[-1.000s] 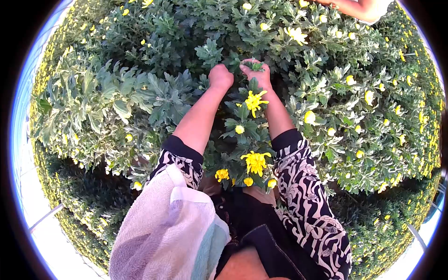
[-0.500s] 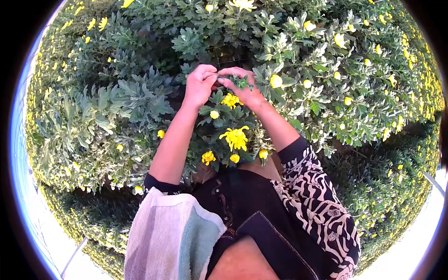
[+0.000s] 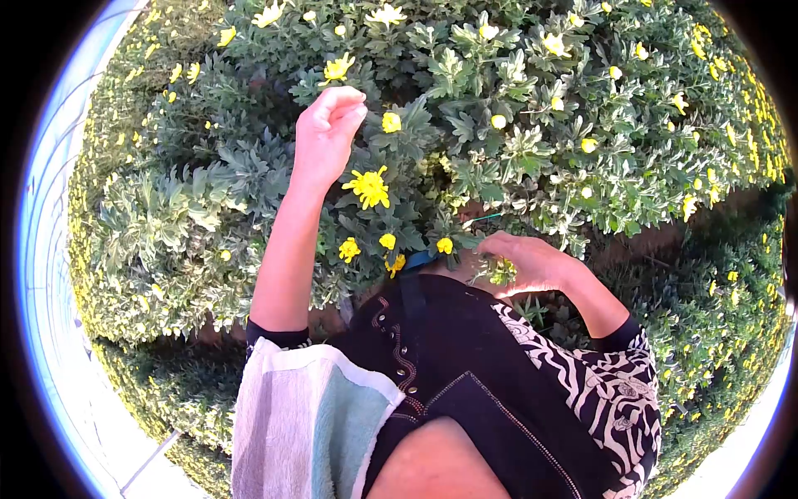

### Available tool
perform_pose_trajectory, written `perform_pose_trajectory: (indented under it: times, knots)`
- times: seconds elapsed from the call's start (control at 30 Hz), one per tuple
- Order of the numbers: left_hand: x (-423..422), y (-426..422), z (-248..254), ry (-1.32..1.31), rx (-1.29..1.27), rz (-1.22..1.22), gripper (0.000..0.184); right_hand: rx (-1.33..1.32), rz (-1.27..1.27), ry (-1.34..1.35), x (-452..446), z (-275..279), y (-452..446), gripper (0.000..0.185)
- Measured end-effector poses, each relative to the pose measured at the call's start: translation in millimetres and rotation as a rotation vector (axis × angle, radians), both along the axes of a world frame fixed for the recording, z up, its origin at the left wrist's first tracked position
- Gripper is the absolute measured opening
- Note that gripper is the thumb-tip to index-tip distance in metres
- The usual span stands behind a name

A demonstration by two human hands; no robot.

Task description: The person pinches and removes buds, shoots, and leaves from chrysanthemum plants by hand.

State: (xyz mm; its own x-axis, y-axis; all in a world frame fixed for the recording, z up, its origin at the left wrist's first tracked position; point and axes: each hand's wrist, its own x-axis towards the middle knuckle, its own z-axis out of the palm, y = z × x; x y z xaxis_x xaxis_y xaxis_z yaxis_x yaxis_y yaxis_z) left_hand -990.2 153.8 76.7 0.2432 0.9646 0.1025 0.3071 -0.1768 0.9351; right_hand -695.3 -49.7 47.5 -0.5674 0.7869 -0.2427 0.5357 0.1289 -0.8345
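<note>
My left hand (image 3: 331,133) is raised over the chrysanthemum plants, its fingers curled in toward the thumb, with nothing visible between them. Just to its right are a yellow bud (image 3: 391,122) and leaves, and above it a yellow flower (image 3: 337,69). Low by my right hip, my right hand (image 3: 534,259) is closed around a small leafy chrysanthemum sprig (image 3: 503,271), which shows below the palm. Some of its fingers are hidden. Between the hands stands an open yellow chrysanthemum (image 3: 368,189), with smaller blooms (image 3: 349,249) beneath it.
Dense chrysanthemum foliage (image 3: 515,150) with yellow buds spreads ahead and to both sides. A thin green strip (image 3: 484,218) lies near my right hand. A striped towel (image 3: 287,416) hangs at my left side. Darker gaps (image 3: 640,245) run between the plant rows.
My hands, together at a sprig before, are now apart. The right has dropped down and right to my hip with the sprig; the left has moved slightly up and left.
</note>
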Motion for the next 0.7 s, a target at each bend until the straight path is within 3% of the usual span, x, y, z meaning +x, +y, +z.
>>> perform_pose_trajectory:
  times: [0.07, 0.2, 0.27, 0.33, 0.43, 0.53, 0.6, 0.67, 0.7]
  knots:
    - [22.6, 7.3, -2.8, 0.015, 0.045, -0.014, 0.023, 0.036, 0.166, -0.217, 17.5, 10.0, -5.7, 0.049]
    - [66.5, 30.7, -19.9, 0.179, 0.110, 0.012, 0.028, 0.140, -0.463, 0.060, 11.6, 11.5, 82.9, 0.043]
    - [78.5, 47.3, -36.5, 0.253, 0.117, 0.015, 0.029, 0.423, -0.680, 0.093, -5.0, 0.1, 131.6, 0.037]
    - [83.2, 53.6, -44.5, 0.334, 0.111, 0.021, 0.030, 0.639, -0.734, -0.100, -19.8, -14.1, 177.4, 0.039]
    - [92.3, 58.9, -42.2, 0.430, 0.005, 0.065, 0.037, 0.631, -0.810, -0.204, -29.7, -31.4, 223.0, 0.032]
    - [96.0, 61.4, -41.2, 0.403, -0.170, 0.028, 0.043, 0.517, -0.682, -0.072, -33.0, -53.6, 248.2, 0.022]
    - [98.4, 61.9, -43.8, 0.485, -0.166, -0.031, 0.048, 0.138, -0.700, 0.168, -32.0, -61.5, 255.9, 0.015]
    - [101.7, 59.5, -49.3, 0.421, -0.150, -0.044, 0.045, -0.121, -0.666, 0.363, -29.2, -49.0, 247.4, 0.012]
    - [104.8, 56.6, -47.7, 0.355, -0.207, -0.041, 0.030, -0.184, -0.669, 0.398, -28.9, -47.1, 247.3, 0.012]
